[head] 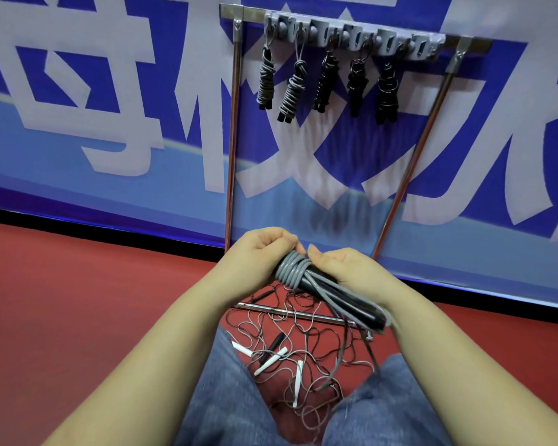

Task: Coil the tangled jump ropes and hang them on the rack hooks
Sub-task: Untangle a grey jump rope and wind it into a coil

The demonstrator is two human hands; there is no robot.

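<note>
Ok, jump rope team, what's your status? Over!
Left hand and right hand both gripping the grey rope, half coiled. Five bundles on the rack. Tangle waiting on the floor.

A large banner [110, 91] covers the wall from edge to edge, deep blue above and paler blue below, printed with oversized white characters that run past the top of the view. A thin pale stripe crosses it on a slant at the left. Along the banner's bottom edge runs a narrow dark blue band, then a black strip where it meets the floor. The floor [78, 300] is a smooth red sports surface, evenly lit with no hard shadows, and it reaches from the banner's foot to the near edge.
</note>
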